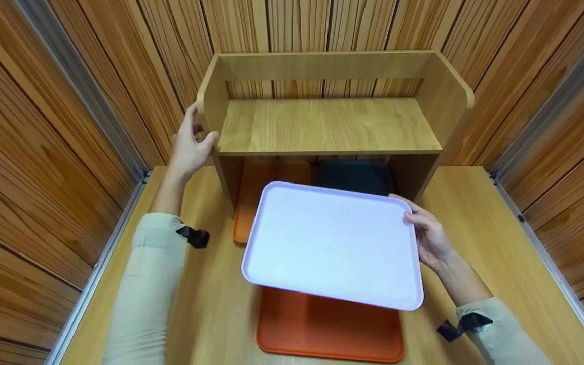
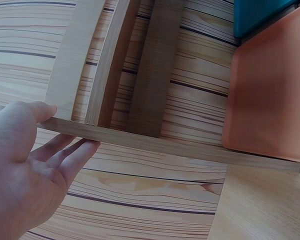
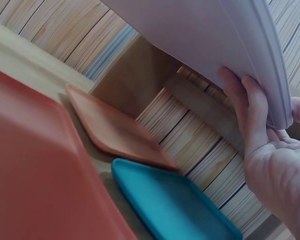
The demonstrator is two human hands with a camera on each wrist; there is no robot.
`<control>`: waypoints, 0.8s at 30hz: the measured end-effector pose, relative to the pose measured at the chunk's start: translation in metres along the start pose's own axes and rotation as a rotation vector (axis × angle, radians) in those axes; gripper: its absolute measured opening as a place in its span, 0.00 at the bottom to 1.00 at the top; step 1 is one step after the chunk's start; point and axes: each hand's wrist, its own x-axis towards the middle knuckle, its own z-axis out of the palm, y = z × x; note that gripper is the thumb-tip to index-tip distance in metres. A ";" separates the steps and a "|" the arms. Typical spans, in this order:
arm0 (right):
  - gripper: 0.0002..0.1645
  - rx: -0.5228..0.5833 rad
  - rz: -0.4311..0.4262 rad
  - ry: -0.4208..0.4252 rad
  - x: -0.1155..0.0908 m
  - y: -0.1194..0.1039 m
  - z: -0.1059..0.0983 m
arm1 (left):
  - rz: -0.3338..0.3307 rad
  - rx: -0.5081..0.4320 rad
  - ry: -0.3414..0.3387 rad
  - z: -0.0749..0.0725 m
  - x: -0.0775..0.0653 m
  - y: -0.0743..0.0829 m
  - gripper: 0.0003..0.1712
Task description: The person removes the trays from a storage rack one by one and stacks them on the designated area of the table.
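My right hand [image 1: 431, 238] grips a pale lavender tray [image 1: 332, 243] by its right edge, thumb on top and fingers underneath, as the right wrist view shows. The tray is held up over an orange-red tray [image 1: 330, 329] on the table and hides its far part. My left hand [image 1: 190, 147] holds the front edge of the left side panel of a wooden shelf [image 1: 330, 124], thumb on one face and fingers on the other [image 2: 55, 155]. Under the shelf board lie an orange tray [image 1: 246, 218] at the left and a teal tray [image 3: 175, 200] at the right, both partly hidden in the head view.
The shelf stands at the back of a wooden table [image 1: 211, 314]. Wood-panelled walls [image 1: 43, 126] enclose the table on the left, back and right, with metal rails [image 1: 550, 258] along the sides. The shelf's right side panel [image 1: 446, 101] rises beyond the lavender tray.
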 end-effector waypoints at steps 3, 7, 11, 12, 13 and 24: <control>0.38 0.024 0.007 -0.006 -0.004 0.005 -0.004 | 0.000 -0.010 -0.001 0.000 0.000 0.000 0.44; 0.39 0.023 0.034 0.008 -0.011 0.012 -0.011 | -0.001 -0.018 -0.003 0.000 0.000 0.000 0.44; 0.40 -0.019 0.061 0.040 -0.019 0.019 -0.017 | -0.005 -0.026 -0.011 0.001 0.000 0.001 0.44; 0.40 -0.028 0.066 0.049 -0.021 0.021 -0.019 | -0.007 -0.026 -0.013 0.001 0.000 0.001 0.44; 0.40 -0.034 0.072 0.055 -0.024 0.023 -0.021 | -0.007 -0.024 -0.015 0.001 0.000 0.001 0.44; 0.41 0.035 0.153 0.021 -0.048 0.043 -0.039 | -0.011 -0.009 -0.011 0.000 0.001 0.000 0.45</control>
